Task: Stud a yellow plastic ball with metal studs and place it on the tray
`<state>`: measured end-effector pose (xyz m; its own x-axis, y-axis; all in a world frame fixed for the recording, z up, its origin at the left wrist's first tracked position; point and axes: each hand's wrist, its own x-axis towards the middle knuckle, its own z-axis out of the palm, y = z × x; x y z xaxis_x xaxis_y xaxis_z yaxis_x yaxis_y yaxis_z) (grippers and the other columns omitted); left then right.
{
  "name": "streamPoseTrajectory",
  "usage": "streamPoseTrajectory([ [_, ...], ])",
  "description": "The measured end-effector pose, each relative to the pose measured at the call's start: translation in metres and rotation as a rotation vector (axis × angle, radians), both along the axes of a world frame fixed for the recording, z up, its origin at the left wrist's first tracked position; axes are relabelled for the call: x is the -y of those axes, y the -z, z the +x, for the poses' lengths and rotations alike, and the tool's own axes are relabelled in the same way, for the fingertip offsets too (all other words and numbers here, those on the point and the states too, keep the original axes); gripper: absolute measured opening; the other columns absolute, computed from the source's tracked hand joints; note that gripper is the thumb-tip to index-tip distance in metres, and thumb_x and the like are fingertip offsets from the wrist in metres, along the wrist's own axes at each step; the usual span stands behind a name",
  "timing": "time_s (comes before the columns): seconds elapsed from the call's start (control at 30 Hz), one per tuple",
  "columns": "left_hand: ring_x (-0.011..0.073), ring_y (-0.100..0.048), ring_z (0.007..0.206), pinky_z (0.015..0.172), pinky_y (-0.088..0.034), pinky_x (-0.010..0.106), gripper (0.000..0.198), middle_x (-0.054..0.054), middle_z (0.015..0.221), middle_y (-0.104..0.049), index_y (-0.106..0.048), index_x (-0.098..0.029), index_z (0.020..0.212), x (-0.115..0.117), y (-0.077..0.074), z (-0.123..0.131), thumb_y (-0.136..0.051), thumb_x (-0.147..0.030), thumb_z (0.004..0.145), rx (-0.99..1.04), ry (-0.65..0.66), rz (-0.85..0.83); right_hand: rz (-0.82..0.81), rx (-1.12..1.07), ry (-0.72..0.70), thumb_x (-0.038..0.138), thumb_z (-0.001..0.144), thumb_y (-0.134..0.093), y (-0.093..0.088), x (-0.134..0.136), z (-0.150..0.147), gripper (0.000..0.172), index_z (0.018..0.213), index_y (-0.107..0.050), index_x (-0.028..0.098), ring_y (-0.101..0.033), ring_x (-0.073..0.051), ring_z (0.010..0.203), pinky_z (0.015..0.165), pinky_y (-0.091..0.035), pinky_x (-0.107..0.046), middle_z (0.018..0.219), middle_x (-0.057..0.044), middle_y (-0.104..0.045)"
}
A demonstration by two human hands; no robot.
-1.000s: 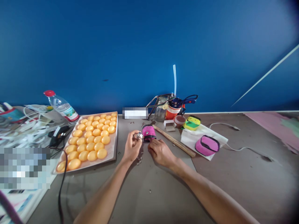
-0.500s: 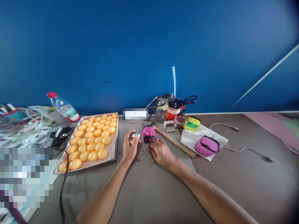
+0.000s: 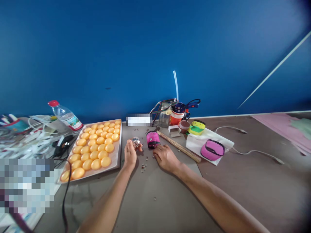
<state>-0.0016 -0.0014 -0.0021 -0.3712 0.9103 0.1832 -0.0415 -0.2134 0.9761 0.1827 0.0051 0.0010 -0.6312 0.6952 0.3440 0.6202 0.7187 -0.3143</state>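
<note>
My left hand (image 3: 130,153) holds a small shiny silver ball (image 3: 135,141) in its fingertips, just right of the tray of orange half-shells (image 3: 95,147). My right hand (image 3: 165,157) rests on the grey table with its fingers curled down, close to the pink cylindrical container (image 3: 153,139) lying on its side. Several tiny silver beads (image 3: 144,166) lie scattered on the table between my two hands. What the right fingertips pinch, if anything, is hidden.
A wooden stick (image 3: 180,147) lies behind my right hand. White paper (image 3: 209,141) carries a pink pouch (image 3: 212,149) and a yellow-green box (image 3: 196,127). Cups and tools (image 3: 177,113) stand by the blue wall. A water bottle (image 3: 65,116) and cables (image 3: 36,136) crowd the left.
My left hand has moved a little left and lower with the silver ball. The right hand has stayed by the pink container. The camera view shifted slightly right.
</note>
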Motion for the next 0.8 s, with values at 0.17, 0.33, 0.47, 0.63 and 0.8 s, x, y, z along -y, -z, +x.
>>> streamPoseTrajectory([
  [0.17, 0.0116, -0.055, 0.048, 0.049, -0.043, 0.024, 0.048, 0.005, 0.066, -0.064, -0.059, -0.013, 0.090, 0.002, -0.001, 0.002, -0.039, -0.056, 0.084, 0.097, 0.015, 0.019, 0.003, 0.057, 0.001, 0.017, 0.087, -0.044, 0.000, 0.000, -0.001, 0.017, 0.080, -0.059, 0.015, -0.052, -0.015, 0.077, 0.071, -0.030, -0.029, 0.083, -0.006, -0.060],
  [0.33, 0.0102, -0.058, 0.054, 0.055, -0.047, 0.025, 0.042, 0.002, 0.082, -0.064, -0.052, -0.021, 0.114, 0.001, -0.003, 0.005, -0.056, -0.045, 0.080, 0.276, 0.075, 0.047, -0.023, 0.070, 0.010, 0.016, 0.087, -0.043, -0.001, 0.000, -0.002, 0.017, 0.081, -0.059, 0.015, -0.053, -0.015, 0.077, 0.071, -0.031, -0.028, 0.086, -0.006, -0.061],
  [0.47, 0.0108, -0.060, 0.059, 0.061, -0.048, 0.027, 0.041, 0.003, 0.085, -0.064, -0.055, -0.020, 0.111, 0.000, -0.008, 0.007, -0.064, -0.037, 0.075, 0.409, 0.136, 0.028, -0.035, 0.072, 0.006, 0.016, 0.086, -0.044, 0.001, -0.001, -0.002, 0.016, 0.081, -0.059, 0.015, -0.052, -0.015, 0.076, 0.071, -0.032, -0.029, 0.086, -0.006, -0.060],
  [0.63, 0.0115, -0.059, 0.059, 0.059, -0.048, 0.027, 0.034, 0.004, 0.083, -0.064, -0.057, -0.018, 0.099, 0.001, -0.016, 0.008, -0.062, -0.041, 0.076, 0.522, 0.194, -0.001, -0.045, 0.071, 0.002, 0.017, 0.087, -0.045, 0.001, -0.001, -0.002, 0.016, 0.082, -0.059, 0.015, -0.052, -0.015, 0.076, 0.072, -0.032, -0.029, 0.084, -0.006, -0.060],
  [0.8, 0.0107, -0.058, 0.058, 0.057, -0.045, 0.024, 0.024, 0.003, 0.082, -0.065, -0.053, -0.020, 0.091, 0.002, -0.020, 0.005, -0.064, -0.033, 0.074, 0.551, 0.214, -0.028, -0.042, 0.099, -0.009, 0.018, 0.087, -0.045, -0.003, 0.000, -0.002, 0.016, 0.080, -0.059, 0.015, -0.053, -0.016, 0.078, 0.072, -0.032, -0.029, 0.084, -0.007, -0.059],
])
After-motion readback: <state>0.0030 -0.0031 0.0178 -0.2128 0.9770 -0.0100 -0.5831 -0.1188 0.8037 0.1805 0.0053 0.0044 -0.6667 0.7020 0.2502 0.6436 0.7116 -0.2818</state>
